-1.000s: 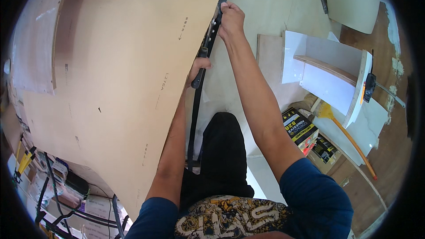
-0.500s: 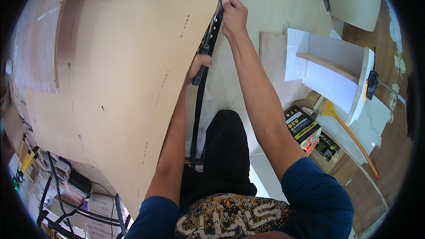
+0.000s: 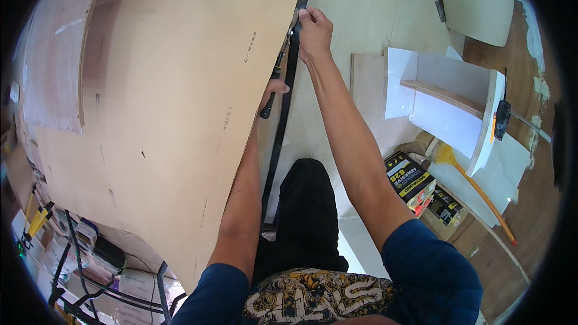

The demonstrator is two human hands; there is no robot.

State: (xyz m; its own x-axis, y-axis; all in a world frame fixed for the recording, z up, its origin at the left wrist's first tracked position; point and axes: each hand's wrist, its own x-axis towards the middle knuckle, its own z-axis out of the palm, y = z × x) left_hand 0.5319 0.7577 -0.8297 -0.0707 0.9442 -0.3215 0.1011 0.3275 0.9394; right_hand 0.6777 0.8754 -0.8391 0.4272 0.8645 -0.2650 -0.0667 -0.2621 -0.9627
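A large tan board with faint printed marks fills the left and centre of the view. Along its right edge runs a long, narrow black strip. My left hand comes from under that edge, its fingers closed round a hand tool with a black grip and metal upper part; the board hides most of this hand and some of the tool. Farther up the edge, my right hand pinches the black strip between thumb and fingers, just beyond the tool's metal end.
On the right stands a white open-fronted shelf unit, with a black-handled tool at its rim. Near it are black-and-yellow boxes and a yellow-headed tool with a wooden handle. Curved plywood rests on the board's left; black metal frames stand lower left.
My right hand sits slightly lower in the view, still pinching the strip. The tool in my left hand has turned, showing less of its metal part. The view has shifted a little.
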